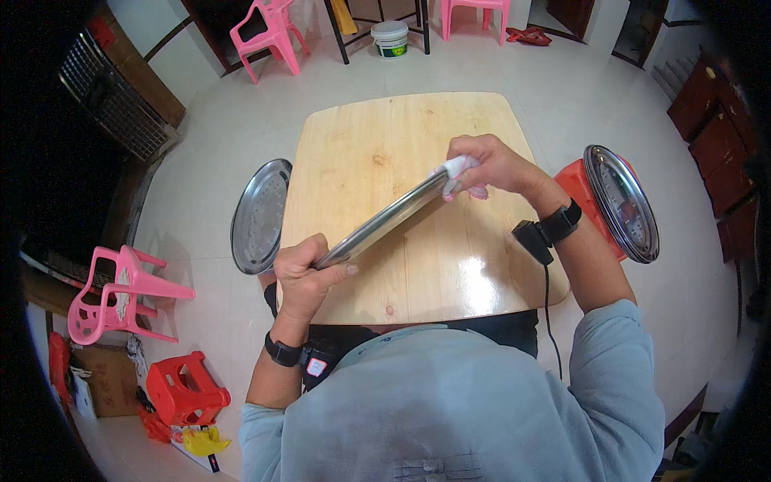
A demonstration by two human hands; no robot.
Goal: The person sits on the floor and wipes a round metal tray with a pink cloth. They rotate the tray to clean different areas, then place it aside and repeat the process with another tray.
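Observation:
A metal tray (385, 218), seen almost edge-on, is held tilted above the wooden table (361, 144). My left hand (305, 274) grips its lower left end, thumb on the near side. At its upper right end, my right hand (491, 162) pinches a white and pink cloth (459, 172) around the rim. Another oval metal tray (259, 217) lies beside the table's left edge. To the right, several stacked oval metal trays (623, 205) rest on a red plastic stool (581, 193). The held tray's faces are mostly hidden by its angle.
Pink plastic chairs stand at the left (129, 289) and at the far side. A red stool (185, 388) is at the lower left by a yellow bag (205, 441). A lidded white bucket (390, 39) stands beyond the table. A black cable (548, 319) hangs from my right wrist device.

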